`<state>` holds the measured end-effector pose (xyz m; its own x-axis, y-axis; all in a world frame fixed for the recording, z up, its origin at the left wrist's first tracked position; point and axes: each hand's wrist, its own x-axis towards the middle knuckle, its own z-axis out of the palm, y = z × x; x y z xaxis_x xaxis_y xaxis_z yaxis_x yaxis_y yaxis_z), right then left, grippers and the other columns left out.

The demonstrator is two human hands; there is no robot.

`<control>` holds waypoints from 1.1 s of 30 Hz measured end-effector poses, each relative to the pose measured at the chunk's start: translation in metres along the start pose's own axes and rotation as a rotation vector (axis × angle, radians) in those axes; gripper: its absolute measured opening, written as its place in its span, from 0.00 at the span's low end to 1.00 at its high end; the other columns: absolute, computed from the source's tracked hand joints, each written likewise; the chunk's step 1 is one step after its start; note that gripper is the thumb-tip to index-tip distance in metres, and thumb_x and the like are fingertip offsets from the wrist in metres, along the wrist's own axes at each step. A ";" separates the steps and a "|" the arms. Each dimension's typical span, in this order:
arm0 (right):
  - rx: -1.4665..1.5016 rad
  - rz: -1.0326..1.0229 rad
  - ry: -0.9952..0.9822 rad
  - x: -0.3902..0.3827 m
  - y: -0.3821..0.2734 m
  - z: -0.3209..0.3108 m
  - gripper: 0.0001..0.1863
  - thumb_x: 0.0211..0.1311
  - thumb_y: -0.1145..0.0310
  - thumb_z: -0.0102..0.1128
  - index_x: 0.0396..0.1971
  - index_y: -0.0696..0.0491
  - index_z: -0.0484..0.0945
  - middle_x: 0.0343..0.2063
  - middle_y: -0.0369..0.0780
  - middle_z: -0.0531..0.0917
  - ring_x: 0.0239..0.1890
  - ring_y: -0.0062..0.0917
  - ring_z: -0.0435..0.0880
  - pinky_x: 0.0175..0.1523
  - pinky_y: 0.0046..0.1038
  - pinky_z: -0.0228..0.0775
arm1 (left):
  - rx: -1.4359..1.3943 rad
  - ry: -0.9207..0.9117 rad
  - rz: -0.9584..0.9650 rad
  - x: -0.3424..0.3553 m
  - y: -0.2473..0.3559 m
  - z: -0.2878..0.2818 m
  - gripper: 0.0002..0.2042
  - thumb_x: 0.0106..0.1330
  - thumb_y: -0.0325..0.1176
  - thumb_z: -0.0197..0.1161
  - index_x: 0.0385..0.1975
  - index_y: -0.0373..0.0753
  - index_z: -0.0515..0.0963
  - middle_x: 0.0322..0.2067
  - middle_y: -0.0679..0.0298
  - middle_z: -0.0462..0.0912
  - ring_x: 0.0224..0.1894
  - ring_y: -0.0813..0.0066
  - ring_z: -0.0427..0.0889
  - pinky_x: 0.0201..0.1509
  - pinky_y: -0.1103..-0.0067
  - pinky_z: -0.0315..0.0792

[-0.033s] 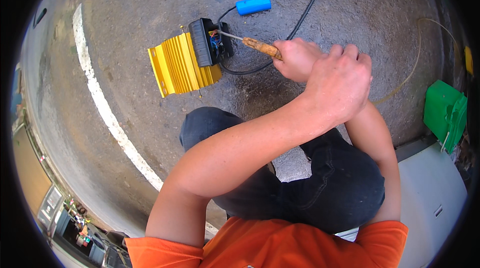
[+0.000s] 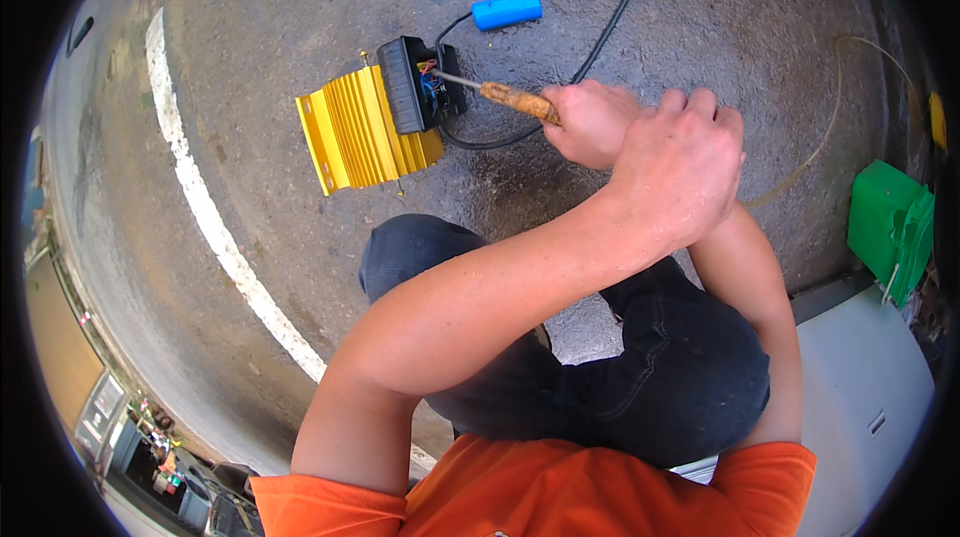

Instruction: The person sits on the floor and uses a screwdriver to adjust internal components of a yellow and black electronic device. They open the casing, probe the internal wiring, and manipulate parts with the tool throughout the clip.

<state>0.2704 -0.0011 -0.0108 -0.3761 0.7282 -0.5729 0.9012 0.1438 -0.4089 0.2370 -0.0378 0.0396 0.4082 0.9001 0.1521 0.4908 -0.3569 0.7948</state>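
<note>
My right hand (image 2: 597, 122) is closed round the worn wooden-looking handle of a screwdriver (image 2: 515, 100). Its thin metal shaft reaches left into an uncovered black terminal box (image 2: 402, 85), where red and blue wires (image 2: 431, 83) show; the exact contact of the tip is too small to tell. That box sits against a yellow finned motor housing (image 2: 350, 132) lying on the ground. A short black lead joins it to a blue cylinder (image 2: 507, 11), like a capacitor. My left hand (image 2: 685, 162) crosses over and is wrapped round my right wrist.
A black cable (image 2: 612, 29) runs from the box toward the far edge. My bent knees (image 2: 420, 247) are just nearer than the motor. At right stand a green container (image 2: 888, 227) and a pale panel (image 2: 862, 367). A white painted line (image 2: 215, 222) crosses the pavement at left.
The screwdriver and my right hand have shifted very slightly left. My left hand and the motor stay put.
</note>
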 end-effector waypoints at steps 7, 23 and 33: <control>0.012 -0.061 0.112 0.005 -0.001 0.009 0.10 0.60 0.64 0.60 0.38 0.52 0.82 0.28 0.48 0.85 0.35 0.48 0.85 0.41 0.50 0.75 | -0.025 0.036 0.014 0.001 0.003 -0.005 0.08 0.59 0.34 0.65 0.31 0.34 0.79 0.33 0.52 0.79 0.39 0.52 0.79 0.44 0.62 0.75; 0.057 -0.121 0.185 0.000 0.003 -0.001 0.08 0.58 0.65 0.62 0.36 0.51 0.81 0.25 0.46 0.84 0.32 0.49 0.83 0.37 0.48 0.75 | -0.101 0.187 0.072 0.005 0.001 -0.006 0.06 0.57 0.30 0.66 0.32 0.37 0.79 0.35 0.55 0.79 0.40 0.52 0.77 0.47 0.63 0.73; 0.009 -0.134 0.197 -0.012 0.001 -0.013 0.09 0.55 0.68 0.63 0.37 0.49 0.82 0.25 0.46 0.84 0.32 0.47 0.84 0.37 0.48 0.76 | -0.124 0.178 0.086 0.004 0.001 -0.005 0.07 0.56 0.30 0.66 0.32 0.37 0.79 0.36 0.55 0.79 0.42 0.52 0.78 0.48 0.63 0.73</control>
<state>0.2783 -0.0007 0.0048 -0.4422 0.8199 -0.3637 0.8437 0.2426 -0.4788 0.2357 -0.0332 0.0438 0.2967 0.9015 0.3152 0.3571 -0.4108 0.8389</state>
